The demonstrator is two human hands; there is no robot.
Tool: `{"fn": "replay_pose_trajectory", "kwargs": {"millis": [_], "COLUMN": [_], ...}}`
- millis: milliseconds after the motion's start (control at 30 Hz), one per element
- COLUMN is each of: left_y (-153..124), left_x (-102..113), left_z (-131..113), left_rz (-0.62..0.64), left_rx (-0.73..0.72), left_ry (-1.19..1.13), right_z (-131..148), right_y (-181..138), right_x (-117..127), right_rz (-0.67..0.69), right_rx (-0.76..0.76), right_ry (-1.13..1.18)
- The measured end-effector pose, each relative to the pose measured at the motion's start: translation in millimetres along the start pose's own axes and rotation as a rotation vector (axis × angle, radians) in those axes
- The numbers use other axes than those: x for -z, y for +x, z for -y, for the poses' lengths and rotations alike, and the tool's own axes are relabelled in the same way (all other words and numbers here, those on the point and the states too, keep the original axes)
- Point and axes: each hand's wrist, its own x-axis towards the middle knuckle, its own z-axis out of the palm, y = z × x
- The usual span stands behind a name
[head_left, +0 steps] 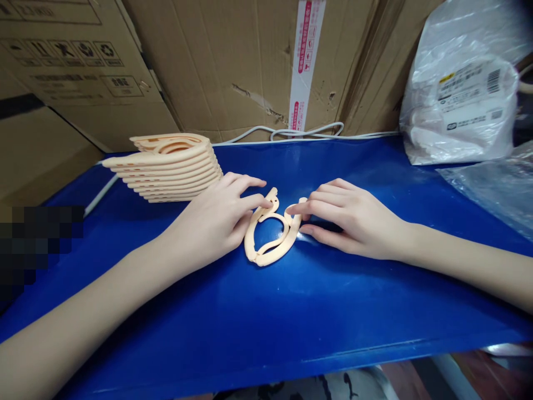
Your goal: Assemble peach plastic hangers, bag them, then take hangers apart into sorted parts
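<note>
A peach-coloured plastic folding hanger (278, 255) lies on the blue tabletop, its two arms bent up into a loop with a curved piece inside. My left hand (227, 214) grips its left arm near the upper end; the index finger sticks out past it and the thumb is partly hidden. On the other side, my right hand (347, 219) has its fingertips and thumb at the upper end of the right arm. Behind my left wrist stands a neat stack of folded hangers (170, 172) in the same colour.
Large cardboard boxes (233, 61) wall off the back of the blue table (266, 328). A white cable (308, 132) runs along the rear edge. Clear plastic bags with a labelled white package (466, 111) sit at the back right.
</note>
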Motion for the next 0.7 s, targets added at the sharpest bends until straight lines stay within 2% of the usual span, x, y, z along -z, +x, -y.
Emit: {"fn": "replay_pose_trajectory", "kwargs": {"millis": [333, 567, 700], "left_y": [0.2, -1.9, -1.1], "left_x": [-0.8, -2.6, -3.5], "left_z": [-10.2, -12.6, -13.6], "left_rz": [0.023, 0.051, 0.116], "left_rx": [0.026, 0.035, 0.07], "left_ry": [-0.123, -0.183, -0.26], "right_z": [-4.2, -7.5, -8.0], "right_y": [-1.5, -3.6, -4.3], "right_x": [-2.0, -5.0, -4.5], "right_rz": [0.05, 0.166, 0.21], "right_rx": [-0.113, -0.057, -0.035], "right_ry": [-0.04, 0.128, 0.239]}}
